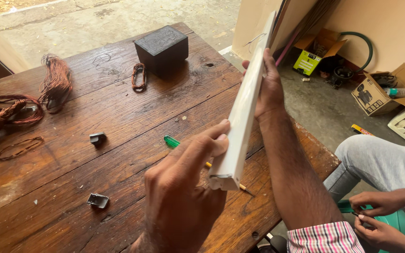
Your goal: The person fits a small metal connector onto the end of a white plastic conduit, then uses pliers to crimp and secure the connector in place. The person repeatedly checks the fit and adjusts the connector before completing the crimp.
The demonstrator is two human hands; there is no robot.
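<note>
While both hands gripped the white lamp fitting point(244, 105) above the table point(118, 117), left hand point(183, 197) pinching its end, right hand point(269, 89) higher, a steady hold seemed wise.

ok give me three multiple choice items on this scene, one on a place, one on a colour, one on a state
1. Where does the dark carved box stand?
A. on the far part of the wooden table
B. on the floor
C. in the left hand

2. What colour is the screwdriver handle on the table?
A. red
B. green
C. white

3. How is the long white fixture held?
A. flat on the table
B. by one hand only
C. raised, by both hands

Answers:
1 A, it sits on the boards near the far edge.
2 B, the handle is clear green.
3 C, the left hand has its near end in its grip and the right hand steadies it higher up.
</note>
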